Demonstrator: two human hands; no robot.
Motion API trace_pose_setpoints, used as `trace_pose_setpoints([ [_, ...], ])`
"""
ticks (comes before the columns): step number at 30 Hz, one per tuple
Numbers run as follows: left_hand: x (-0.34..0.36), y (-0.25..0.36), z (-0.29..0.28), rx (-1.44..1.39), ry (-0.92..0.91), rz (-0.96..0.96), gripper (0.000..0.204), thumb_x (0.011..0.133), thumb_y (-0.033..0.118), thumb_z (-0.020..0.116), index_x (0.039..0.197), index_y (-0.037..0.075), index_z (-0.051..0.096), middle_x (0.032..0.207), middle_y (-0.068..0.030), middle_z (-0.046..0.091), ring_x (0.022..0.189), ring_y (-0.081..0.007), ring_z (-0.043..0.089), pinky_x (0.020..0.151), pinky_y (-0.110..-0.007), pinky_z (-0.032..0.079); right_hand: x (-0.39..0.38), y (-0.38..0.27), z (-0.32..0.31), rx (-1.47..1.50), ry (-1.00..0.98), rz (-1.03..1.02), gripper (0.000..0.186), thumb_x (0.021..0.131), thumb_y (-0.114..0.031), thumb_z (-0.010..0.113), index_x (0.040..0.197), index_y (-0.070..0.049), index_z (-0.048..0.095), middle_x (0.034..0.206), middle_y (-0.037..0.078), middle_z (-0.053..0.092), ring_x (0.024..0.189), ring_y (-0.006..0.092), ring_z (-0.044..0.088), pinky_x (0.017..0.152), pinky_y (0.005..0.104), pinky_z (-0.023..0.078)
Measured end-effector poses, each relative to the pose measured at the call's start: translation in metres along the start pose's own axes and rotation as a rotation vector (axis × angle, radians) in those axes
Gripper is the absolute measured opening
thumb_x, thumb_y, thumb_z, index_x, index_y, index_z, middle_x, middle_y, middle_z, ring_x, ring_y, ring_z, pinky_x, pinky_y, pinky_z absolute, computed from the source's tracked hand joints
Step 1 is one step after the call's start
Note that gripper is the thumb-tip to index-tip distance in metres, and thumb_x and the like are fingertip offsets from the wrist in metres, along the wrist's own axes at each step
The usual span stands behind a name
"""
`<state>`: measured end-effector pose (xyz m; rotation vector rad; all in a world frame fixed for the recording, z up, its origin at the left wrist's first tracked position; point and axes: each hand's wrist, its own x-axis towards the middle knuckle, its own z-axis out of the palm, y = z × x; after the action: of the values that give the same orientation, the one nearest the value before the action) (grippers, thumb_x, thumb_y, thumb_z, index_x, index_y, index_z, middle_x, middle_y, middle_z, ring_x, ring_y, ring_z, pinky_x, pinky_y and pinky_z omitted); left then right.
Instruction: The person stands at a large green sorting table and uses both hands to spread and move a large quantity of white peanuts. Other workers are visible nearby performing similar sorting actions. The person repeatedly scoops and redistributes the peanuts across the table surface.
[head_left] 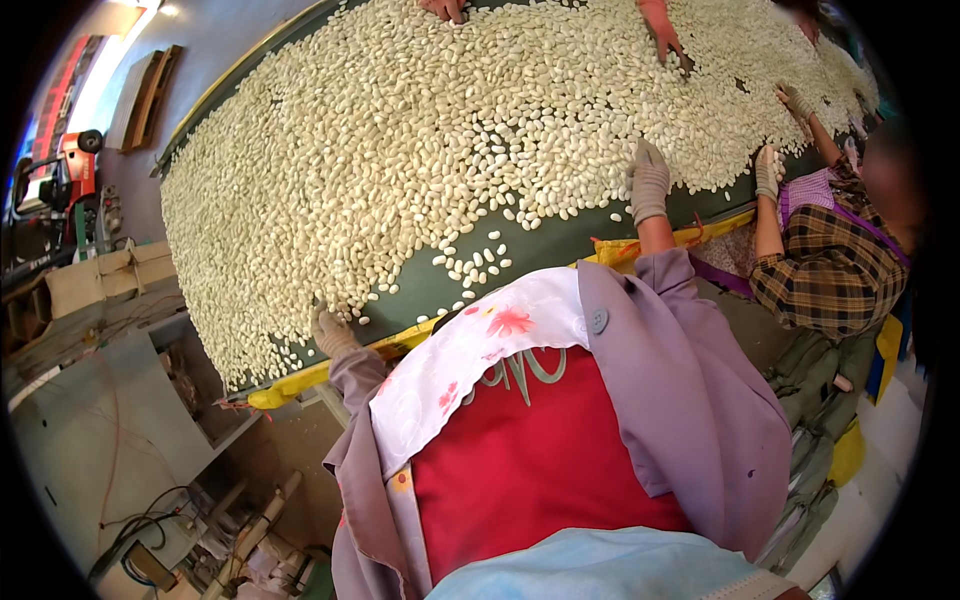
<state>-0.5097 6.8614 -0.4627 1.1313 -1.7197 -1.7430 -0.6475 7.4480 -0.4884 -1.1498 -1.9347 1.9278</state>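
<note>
A thick layer of white beans (pixel 330 150) covers a long dark green table (pixel 420 290). My left hand (pixel 334 334), in a light knit glove, rests at the near left edge of the beans. Its fingers are partly apart and touch the beans, with nothing seen in its grip. Further right, my right hand (pixel 649 182), gloved in the same way, lies on the near side of the layer. Its fingers stretch forward over the beans; no held thing shows. Between my hands, a few loose beans (pixel 475 268) lie on the bare green strip.
Yellow edging (pixel 620 250) runs along the table's near side. At the right, a person in a checked shirt (pixel 835 260) has gloved hands on the beans. Other hands (pixel 665 40) reach in from the far side. A red vehicle (pixel 78 165) and wooden pallets (pixel 148 98) stand at the left.
</note>
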Motion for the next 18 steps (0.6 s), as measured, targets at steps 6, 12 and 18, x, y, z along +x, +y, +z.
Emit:
trace_pose_setpoints([
  [6, -0.096, 0.060, 0.149, -0.515, -0.834, -0.950, 0.020, 0.099, 0.026, 0.052, 0.109, 0.011, 0.061, 0.056, 0.0084, 0.024, 0.042, -0.0025, 0.022, 0.033, -0.017, 0.020, -0.036, 0.048, 0.065, -0.567, -0.378, -0.584, 0.041, 0.092, -0.024, 0.055, 0.130, -0.010, 0.055, 0.086, 0.022, 0.064, 0.072, 0.0345, 0.061, 0.068, 0.0436, 0.050],
  [12, -0.164, 0.054, 0.201, -0.295, -0.934, -1.182, 0.027, 0.099, 0.029, 0.050, 0.107, 0.006, 0.061, 0.084, -0.0026, 0.063, 0.066, -0.0118, 0.061, 0.050, -0.020, 0.052, -0.151, -0.058, 0.119, -0.303, -1.077, -0.512, 0.026, 0.095, -0.024, 0.053, 0.118, -0.018, 0.063, 0.096, 0.008, 0.066, 0.073, 0.0205, 0.062, 0.068, 0.0348, 0.053],
  [18, -0.168, 0.049, 0.210, -0.360, -0.844, -1.169, 0.027, 0.099, 0.033, 0.050, 0.102, 0.008, 0.062, 0.086, -0.0041, 0.064, 0.072, -0.0147, 0.064, 0.054, -0.023, 0.055, -0.152, -0.084, 0.095, -0.335, -1.188, -1.016, 0.024, 0.091, -0.022, 0.059, 0.114, -0.018, 0.066, 0.110, 0.007, 0.066, 0.102, 0.0215, 0.063, 0.088, 0.0406, 0.050],
])
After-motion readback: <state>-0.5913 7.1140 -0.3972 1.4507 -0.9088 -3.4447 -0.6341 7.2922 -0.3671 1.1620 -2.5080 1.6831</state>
